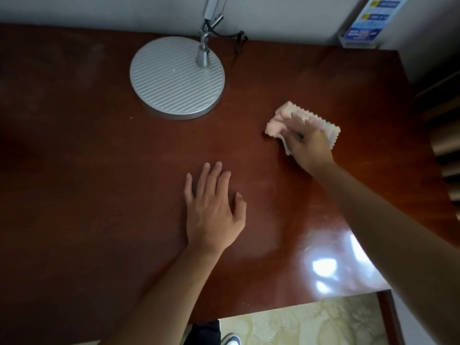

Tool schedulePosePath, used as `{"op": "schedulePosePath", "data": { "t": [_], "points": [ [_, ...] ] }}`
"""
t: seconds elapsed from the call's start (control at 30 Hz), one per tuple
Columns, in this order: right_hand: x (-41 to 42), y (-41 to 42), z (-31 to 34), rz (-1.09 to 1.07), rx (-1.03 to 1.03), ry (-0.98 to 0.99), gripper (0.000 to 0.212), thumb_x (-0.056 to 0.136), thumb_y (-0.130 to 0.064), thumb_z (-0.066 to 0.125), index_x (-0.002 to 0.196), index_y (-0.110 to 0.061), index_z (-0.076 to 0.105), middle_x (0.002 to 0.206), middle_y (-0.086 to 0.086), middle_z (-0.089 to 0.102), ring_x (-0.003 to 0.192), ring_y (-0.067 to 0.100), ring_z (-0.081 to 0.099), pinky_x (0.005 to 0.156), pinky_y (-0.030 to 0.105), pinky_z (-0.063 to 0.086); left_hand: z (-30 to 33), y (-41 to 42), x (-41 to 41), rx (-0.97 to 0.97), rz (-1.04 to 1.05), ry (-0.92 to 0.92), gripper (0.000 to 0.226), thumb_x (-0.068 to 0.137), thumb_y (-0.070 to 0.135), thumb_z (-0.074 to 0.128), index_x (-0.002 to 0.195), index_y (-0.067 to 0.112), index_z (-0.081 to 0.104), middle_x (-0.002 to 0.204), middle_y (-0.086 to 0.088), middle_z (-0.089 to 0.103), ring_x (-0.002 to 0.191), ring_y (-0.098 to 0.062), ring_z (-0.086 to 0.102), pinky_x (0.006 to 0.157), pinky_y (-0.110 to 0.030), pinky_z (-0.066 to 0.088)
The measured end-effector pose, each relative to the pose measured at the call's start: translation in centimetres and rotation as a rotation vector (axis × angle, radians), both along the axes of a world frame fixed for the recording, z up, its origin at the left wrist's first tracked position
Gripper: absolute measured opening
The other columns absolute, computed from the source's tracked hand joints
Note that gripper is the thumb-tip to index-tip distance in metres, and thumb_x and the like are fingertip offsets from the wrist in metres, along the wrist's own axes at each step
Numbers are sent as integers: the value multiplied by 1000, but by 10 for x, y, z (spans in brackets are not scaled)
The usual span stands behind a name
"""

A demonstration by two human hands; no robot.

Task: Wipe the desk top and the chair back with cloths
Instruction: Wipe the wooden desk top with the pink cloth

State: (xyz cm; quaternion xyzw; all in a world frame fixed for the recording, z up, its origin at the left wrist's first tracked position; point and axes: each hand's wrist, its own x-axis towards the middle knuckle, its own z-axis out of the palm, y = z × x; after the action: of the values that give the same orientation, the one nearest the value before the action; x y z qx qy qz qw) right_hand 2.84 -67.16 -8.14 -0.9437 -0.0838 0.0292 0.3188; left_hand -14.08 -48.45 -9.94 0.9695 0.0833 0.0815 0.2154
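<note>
Pink cloth (302, 125) bunched, seemingly, under right hand (308, 149) fingers; left hand (211, 210) flat on desk (99, 195).

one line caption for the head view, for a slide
Right hand wipes the desk top with a pink cloth; left hand rests flat.

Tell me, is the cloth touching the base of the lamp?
No: the cloth, under the right hand, lies to the right of the lamp base, with bare desk top showing between them.
</note>
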Motion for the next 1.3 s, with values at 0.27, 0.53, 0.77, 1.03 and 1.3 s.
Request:
{"op": "schedulePosePath", "data": {
  "t": [0.27,0.53,0.77,1.03,1.3],
  "points": [
    [-96,2,-4,205,42,-16,35,94,-18,56,126,-29,64,131,-15,59,137,-4,36,121,23,14,-1,2,-2,-68,6,-47,44,86,31,55,123,11,64,142,-6,56,142,-23,40,121,-51,20],
    [-1,22,2,-56,27,49,34,98,-27,58,132,-28,60,146,-7,45,143,5,23,119,23,13,-2,3,-2,-48,-16,-50,43,87,30,54,123,12,64,142,-5,57,142,-23,40,120,-51,21],
    [-41,-11,-6,181,-30,-22,39,97,-23,59,136,-22,56,144,-11,46,143,10,32,121,30,13,-3,3,-2,-68,-6,-57,41,87,29,55,123,11,65,141,-5,57,142,-23,41,119,-52,23],
    [31,1,-13,152,-123,57,51,96,-43,55,143,-27,47,160,-4,26,151,18,6,122,48,1,-4,-1,0,-25,-18,-65,37,90,25,54,123,12,65,140,-6,58,139,-26,44,117,-53,26],
    [72,-6,-5,173,-171,33,50,98,-43,54,144,-26,46,161,-1,23,151,20,3,117,36,-12,0,-2,2,54,7,13,39,93,28,52,126,12,63,141,-7,57,139,-25,44,118,-52,25]
  ]
}}
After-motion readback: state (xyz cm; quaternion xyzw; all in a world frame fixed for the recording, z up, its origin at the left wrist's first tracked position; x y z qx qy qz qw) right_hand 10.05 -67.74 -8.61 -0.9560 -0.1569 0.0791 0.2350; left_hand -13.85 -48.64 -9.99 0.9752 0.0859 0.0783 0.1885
